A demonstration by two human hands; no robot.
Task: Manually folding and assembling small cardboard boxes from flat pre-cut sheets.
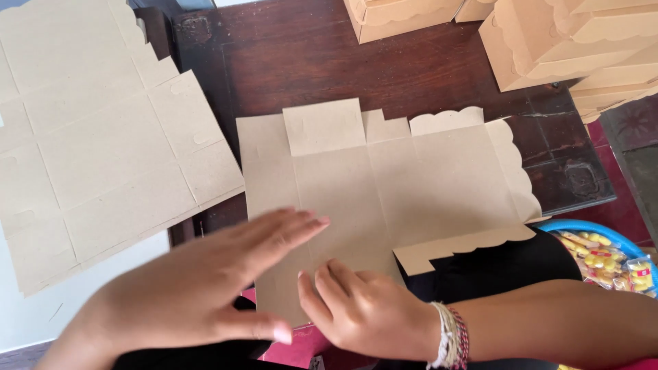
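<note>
Two bare forearms and hands fill the lower frame. The right hand [367, 312], lower centre, wears a stack of white and pink-red beaded bracelets [452, 337] at the wrist. The left hand [199, 288], lower left, wears nothing.

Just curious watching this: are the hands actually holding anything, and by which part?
Nothing is gripped. The right hand presses its fingers on the near edge of the flat cardboard blank; the left hand is open, flat above it.

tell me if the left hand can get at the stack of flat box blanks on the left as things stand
Probably yes. The left hand is open and flat, holding nothing, and the stack of flat box blanks lies just beyond it with nothing visibly between them.
</note>
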